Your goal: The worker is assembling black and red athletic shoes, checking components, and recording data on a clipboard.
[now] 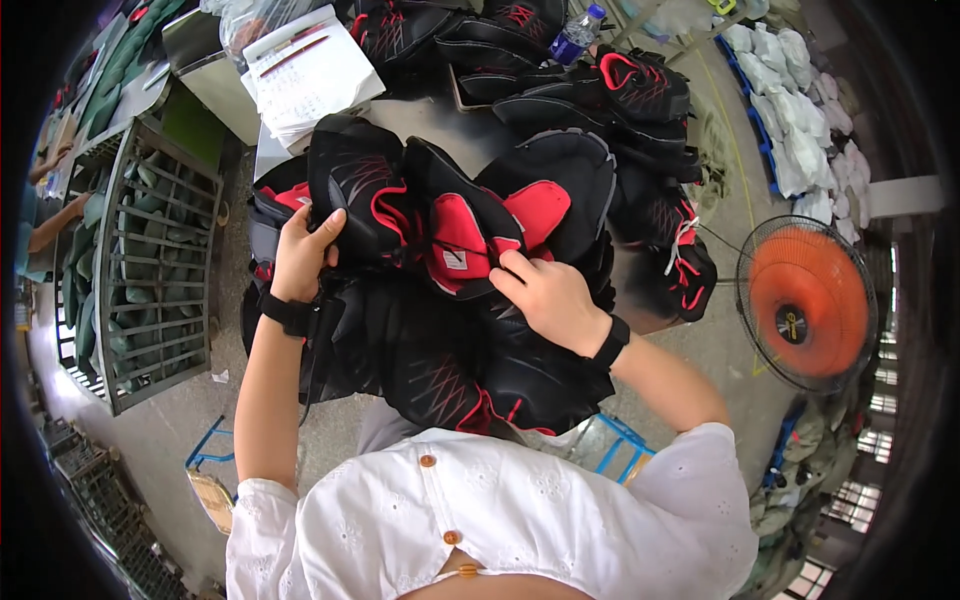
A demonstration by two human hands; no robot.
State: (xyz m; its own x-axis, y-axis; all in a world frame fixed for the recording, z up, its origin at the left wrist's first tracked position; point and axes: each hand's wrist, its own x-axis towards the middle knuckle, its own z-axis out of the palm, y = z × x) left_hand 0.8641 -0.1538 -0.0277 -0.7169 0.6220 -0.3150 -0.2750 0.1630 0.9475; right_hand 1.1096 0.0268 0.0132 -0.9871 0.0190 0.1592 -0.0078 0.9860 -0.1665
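Black shoe uppers with red linings lie heaped on the table before me and over its near edge. My left hand (305,255) is closed on the side of a black shoe upper (350,185) with crossed lacing lines, thumb on top. Beside it an opened shoe upper (445,205) shows its red lining and a small white label. My right hand (545,300) pinches the edge of that red lining; the fingertips partly hide the spot. Just behind it lies another black upper (580,170) with a red inner piece. More uppers (430,370) hang below my hands.
A notepad (310,85) with pens lies at the back left, a capped bottle (577,38) among uppers at the back. An orange fan (808,305) stands to the right. At left is a metal cage cart (145,270) of green pieces, with another person's arms (60,220) beside it.
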